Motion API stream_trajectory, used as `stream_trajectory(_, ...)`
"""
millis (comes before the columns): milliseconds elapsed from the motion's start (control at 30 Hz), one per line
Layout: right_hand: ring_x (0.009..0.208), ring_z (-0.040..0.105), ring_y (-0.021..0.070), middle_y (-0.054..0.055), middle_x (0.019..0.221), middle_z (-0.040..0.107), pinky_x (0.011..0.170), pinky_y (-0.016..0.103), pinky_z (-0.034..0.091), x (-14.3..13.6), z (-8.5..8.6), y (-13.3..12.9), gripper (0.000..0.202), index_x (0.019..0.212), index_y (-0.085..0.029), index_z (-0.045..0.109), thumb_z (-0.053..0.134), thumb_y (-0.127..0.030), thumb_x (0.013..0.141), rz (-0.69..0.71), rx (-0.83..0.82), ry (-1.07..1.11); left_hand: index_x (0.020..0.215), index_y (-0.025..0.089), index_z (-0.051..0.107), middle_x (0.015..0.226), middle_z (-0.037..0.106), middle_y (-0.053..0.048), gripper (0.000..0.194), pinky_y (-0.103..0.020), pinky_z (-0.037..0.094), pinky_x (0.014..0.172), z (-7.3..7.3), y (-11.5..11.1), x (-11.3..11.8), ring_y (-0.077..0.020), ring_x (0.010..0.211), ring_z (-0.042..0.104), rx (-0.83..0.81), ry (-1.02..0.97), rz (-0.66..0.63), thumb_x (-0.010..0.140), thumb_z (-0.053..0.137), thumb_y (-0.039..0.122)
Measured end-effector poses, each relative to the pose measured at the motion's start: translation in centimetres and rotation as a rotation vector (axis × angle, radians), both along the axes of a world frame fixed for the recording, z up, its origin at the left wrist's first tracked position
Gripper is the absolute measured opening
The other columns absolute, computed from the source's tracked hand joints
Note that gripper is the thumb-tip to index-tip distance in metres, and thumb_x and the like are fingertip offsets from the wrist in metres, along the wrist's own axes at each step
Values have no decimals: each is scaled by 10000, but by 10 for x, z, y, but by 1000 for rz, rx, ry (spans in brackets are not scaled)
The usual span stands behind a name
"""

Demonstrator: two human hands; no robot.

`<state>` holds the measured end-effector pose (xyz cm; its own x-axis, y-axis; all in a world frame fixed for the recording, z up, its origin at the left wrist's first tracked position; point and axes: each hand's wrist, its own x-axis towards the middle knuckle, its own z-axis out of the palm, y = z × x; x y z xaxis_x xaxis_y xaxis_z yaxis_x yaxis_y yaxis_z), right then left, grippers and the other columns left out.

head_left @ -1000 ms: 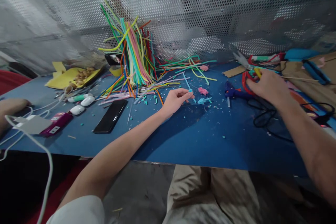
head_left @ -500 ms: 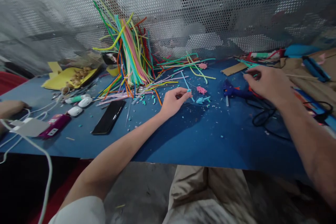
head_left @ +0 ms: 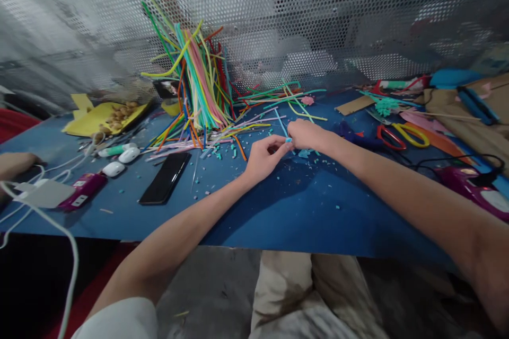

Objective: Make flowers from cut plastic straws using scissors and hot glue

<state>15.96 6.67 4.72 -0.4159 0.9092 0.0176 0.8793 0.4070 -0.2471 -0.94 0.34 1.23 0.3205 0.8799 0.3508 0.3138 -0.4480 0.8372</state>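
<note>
My left hand (head_left: 267,157) pinches a small light blue piece (head_left: 288,140) between thumb and fingertips, above the blue table. Right beside it, my right hand (head_left: 304,134) is closed with its fingers curled down; what it holds, if anything, is hidden. A light blue stick (head_left: 280,122) slants up behind the fingertips. Under my right hand lies a light blue shape (head_left: 305,153), partly covered. Tiny cut bits are scattered around both hands.
A bundle of coloured pipe cleaners (head_left: 199,74) stands at the back. A black phone (head_left: 165,178) lies left; red scissors (head_left: 392,137), a blue glue gun (head_left: 353,135) and a teal fluffy piece (head_left: 385,106) lie right. Another person's hand (head_left: 18,164) rests far left.
My right hand has moved left from beside the glue gun to my left hand's fingertips, uncovering the scissors and teal piece. It now covers the near pink piece. My left hand has barely moved.
</note>
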Motion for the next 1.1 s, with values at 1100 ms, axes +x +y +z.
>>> stream_trajectory(1100,701,674,167,42,812,740,717,332,571,42,-44,-93,303,965,-186,759,755,-432,790,-48,-167,1230,981,186,733,842,738,-15,310,-214,460,643,-3,-5,5,-103,689,612,27,103,-59,886,658,472)
